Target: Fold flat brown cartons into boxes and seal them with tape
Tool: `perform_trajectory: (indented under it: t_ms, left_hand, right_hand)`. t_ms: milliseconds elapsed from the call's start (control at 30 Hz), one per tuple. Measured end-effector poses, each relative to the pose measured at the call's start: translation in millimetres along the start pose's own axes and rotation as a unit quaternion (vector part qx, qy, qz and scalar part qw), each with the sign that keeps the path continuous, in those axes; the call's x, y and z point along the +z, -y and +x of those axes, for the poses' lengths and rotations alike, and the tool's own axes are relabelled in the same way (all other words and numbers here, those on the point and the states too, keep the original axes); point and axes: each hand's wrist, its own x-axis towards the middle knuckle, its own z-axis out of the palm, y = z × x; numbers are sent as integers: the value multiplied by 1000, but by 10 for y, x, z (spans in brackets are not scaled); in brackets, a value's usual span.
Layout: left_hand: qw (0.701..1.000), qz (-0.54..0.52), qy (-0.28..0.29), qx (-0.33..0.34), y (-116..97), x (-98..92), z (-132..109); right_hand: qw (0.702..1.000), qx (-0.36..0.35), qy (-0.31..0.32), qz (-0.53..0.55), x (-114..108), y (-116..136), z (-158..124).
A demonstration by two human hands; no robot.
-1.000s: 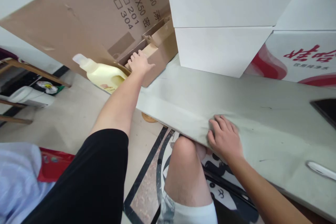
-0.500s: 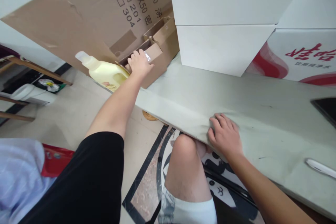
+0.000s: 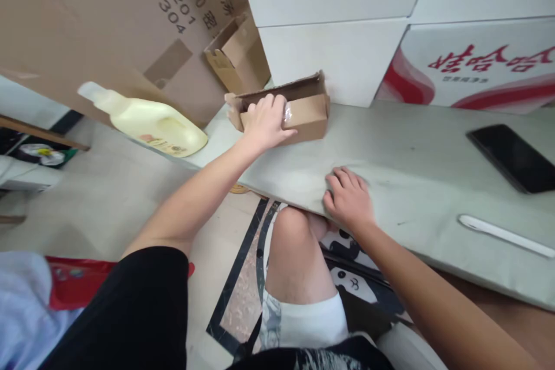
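My left hand [image 3: 265, 121] grips the near wall of a small open cardboard box [image 3: 310, 118], with its fingers over the edge and its thumb on the outside. A bit of clear tape shines beside the fingers. The inside of the box is mostly hidden. My right hand [image 3: 349, 196] rests on the pale green tabletop [image 3: 416, 167] near the front edge, fingers slightly bent and holding nothing. A second open cardboard box [image 3: 245, 58] stands behind the first one, against a big cardboard sheet [image 3: 108, 29].
A pale yellow bottle [image 3: 156, 124] stands at the table's left end. White boxes [image 3: 329, 58] line the back, one with red print [image 3: 477, 72]. A black phone [image 3: 514, 156] and a white pen-like tool [image 3: 505, 235] lie at the right.
My left hand has brought the small box rightward, away from the bottle and the other box, toward the middle of the table. The view has shifted right. My right hand stays on the table.
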Motion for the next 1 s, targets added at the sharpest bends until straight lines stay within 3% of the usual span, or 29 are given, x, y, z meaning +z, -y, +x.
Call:
perform_trajectory:
  t_ms: [167,300,467,600,667,767,900,1000]
  left_hand:
    - [994,-36,1,107,-778,59,208]
    - [979,-56,10,197,-1279,-43,206]
    - [965,-57,-24,255,-1457,-193,60]
    - [952,-59,-59,295,-1452,-206,-139]
    - [946,-55,-70,311,-1470,-193,-282]
    - [936,-57,-88,335,-1531,-175,-525]
    - [924,-78,-100,361,-1637,-159,-819]
    - [918,-84,-113,370,-1710,-141,-977]
  right_hand:
    - [999,16,21,28,-26,-9,22]
    - [998,27,35,54,-43,-18,44]
    - [994,9,55,89,-106,-26,48]
    - [987,-48,53,146,-246,-41,-245]
    - [976,-59,4,209,-382,-80,-539]
    - [943,-44,-149,296,-693,-232,-1044]
    - [889,108,-350,275,-1211,-600,-1478]
    - [888,122,-369,244,-1566,-867,-1514]
